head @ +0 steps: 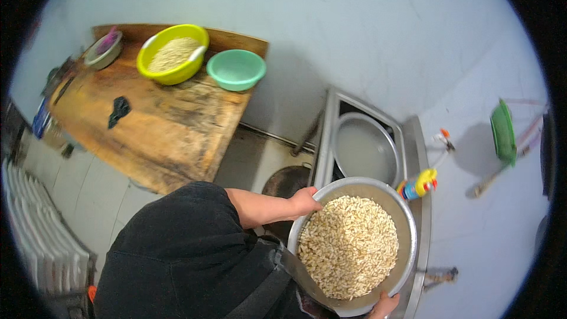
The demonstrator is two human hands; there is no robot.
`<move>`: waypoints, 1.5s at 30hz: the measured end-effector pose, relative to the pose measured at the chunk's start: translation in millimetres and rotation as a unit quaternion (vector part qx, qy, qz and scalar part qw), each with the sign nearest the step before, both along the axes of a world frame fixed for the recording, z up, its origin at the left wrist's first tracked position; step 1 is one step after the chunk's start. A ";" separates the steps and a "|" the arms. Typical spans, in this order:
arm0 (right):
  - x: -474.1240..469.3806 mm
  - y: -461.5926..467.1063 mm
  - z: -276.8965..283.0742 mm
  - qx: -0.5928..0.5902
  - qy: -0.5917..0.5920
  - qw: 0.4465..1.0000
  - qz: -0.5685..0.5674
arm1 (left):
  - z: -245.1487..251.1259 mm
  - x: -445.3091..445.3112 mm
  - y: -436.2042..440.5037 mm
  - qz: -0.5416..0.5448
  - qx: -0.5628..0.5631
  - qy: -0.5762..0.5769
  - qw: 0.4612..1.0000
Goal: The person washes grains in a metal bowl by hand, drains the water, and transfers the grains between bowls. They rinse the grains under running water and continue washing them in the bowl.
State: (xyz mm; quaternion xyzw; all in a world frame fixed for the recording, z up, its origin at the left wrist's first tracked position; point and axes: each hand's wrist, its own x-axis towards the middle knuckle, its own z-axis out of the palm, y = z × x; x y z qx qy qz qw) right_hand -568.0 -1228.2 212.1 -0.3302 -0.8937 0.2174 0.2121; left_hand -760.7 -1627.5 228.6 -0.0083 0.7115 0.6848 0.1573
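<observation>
A wide metal basin (404, 248) holds a heap of pale kernels or beans (350, 243), too small to name for certain. My left hand (305, 201) grips its rim on the side toward the wooden table, thumb over the edge. On the opposite side, near the bottom of the view, my right hand (385, 305) has hold of the rim, partly cut off by the picture's edge. The basin is in front of my body, over the near part of the steel sink (324, 159). Just beyond it, a second metal basin (367, 150) with cloudy liquid sits in the sink.
A wooden table (177, 124) carries a yellow basin (172, 77) of pale grains, a green basin (236, 71), a grey bowl (104, 55) and a dark plastic piece (118, 111). A spray bottle (418, 184) is by the sink; a green strainer (503, 133) hangs on the wall.
</observation>
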 end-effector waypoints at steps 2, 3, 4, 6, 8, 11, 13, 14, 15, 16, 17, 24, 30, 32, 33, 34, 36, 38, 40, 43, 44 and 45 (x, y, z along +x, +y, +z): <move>-18.3 17.0 -7.6 -0.263 0.142 0.952 0.070 | 4.8 18.7 10.1 0.074 -0.020 0.009 0.997; -27.1 28.3 -10.8 -0.396 0.212 0.884 0.132 | 9.4 28.4 13.3 0.100 -0.028 0.010 0.995; -38.9 37.3 -15.0 -0.405 0.205 0.878 0.151 | 14.8 40.5 15.8 0.135 -0.020 0.028 0.990; -52.4 63.5 -11.3 -0.348 0.158 0.911 0.153 | 31.7 64.5 27.4 0.166 -0.020 0.022 0.986; -84.4 97.4 0.3 -0.386 0.169 0.879 0.223 | 47.6 73.4 63.0 0.204 -0.037 0.015 0.978; -127.6 133.9 21.8 -0.419 0.147 0.847 0.294 | 79.7 96.1 96.3 0.289 -0.032 0.043 0.956; -146.3 152.1 19.3 -0.499 0.140 0.789 0.331 | 84.6 119.4 124.7 0.356 -0.064 0.041 0.931; -160.2 152.9 13.4 -0.455 0.123 0.815 0.336 | 85.4 123.8 133.1 0.371 -0.071 0.039 0.925; -167.3 153.7 8.4 -0.418 0.106 0.830 0.352 | 86.9 132.2 136.8 0.391 -0.078 0.035 0.916; -178.3 148.3 -2.0 -0.384 0.092 0.855 0.336 | 86.6 135.6 138.7 0.386 -0.070 0.032 0.919; -186.7 135.4 -11.0 -0.440 0.088 0.800 0.399 | 85.1 141.7 138.5 0.427 -0.111 0.033 0.897; -265.7 150.6 5.3 -0.405 -0.021 0.781 0.475 | 74.6 152.5 198.3 0.534 -0.114 0.026 0.837; -294.2 126.2 4.9 -0.365 -0.009 0.747 0.556 | 68.3 167.5 201.3 0.594 -0.212 -0.006 0.776; -304.3 109.8 -9.4 -0.340 -0.020 0.753 0.563 | 52.7 169.7 191.5 0.614 -0.169 0.001 0.771; -310.6 105.6 -15.7 -0.304 -0.016 0.781 0.545 | 45.2 170.3 189.4 0.627 -0.204 0.014 0.752; -315.0 98.7 -22.8 -0.311 -0.012 0.755 0.577 | 37.9 172.1 181.6 0.634 -0.233 0.011 0.738; -322.8 94.9 -34.7 -0.325 -0.001 0.722 0.611 | 19.2 181.2 177.6 0.644 -0.273 0.018 0.715; -330.9 94.8 -43.5 -0.323 -0.006 0.703 0.633 | 0.2 180.6 174.7 0.651 -0.277 0.034 0.705; -340.0 94.5 -50.4 -0.306 -0.054 0.692 0.652 | -14.1 181.4 170.3 0.648 -0.311 0.035 0.695; -360.3 85.0 -59.0 -0.347 -0.163 0.660 0.646 | -25.3 174.4 153.2 0.644 -0.293 0.034 0.706; -368.1 85.3 -57.6 -0.412 -0.196 0.635 0.624 | -23.0 172.0 149.0 0.637 -0.278 0.042 0.718; -378.4 72.1 -60.8 -0.477 -0.210 0.569 0.636 | -22.1 166.3 133.1 0.637 -0.264 0.074 0.720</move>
